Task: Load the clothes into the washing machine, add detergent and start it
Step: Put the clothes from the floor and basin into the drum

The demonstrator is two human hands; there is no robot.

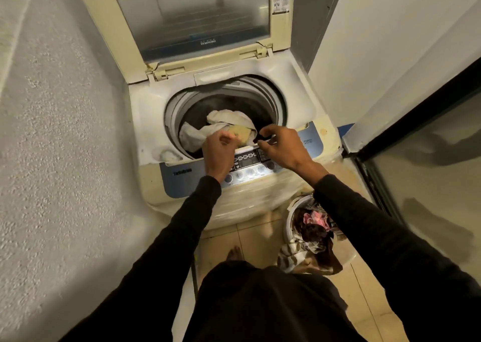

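A cream top-loading washing machine (145, 112) stands with its lid (125, 29) raised. White clothes (229, 119) lie in its dark drum. Over the drum's front rim, my left hand (220, 150) is closed on a yellowish cloth (243, 133). My right hand (282, 146) pinches a dark piece of cloth (261, 140) just beside it. Both hands hover above the control panel (247, 160). No detergent is in view.
A white laundry basket (289, 214) with several mixed clothes (313, 223) sits on the tiled floor at the machine's front right. A rough wall runs close along the left. A dark-framed glass door (416, 159) stands on the right. My bare foot (234, 253) is by the machine.
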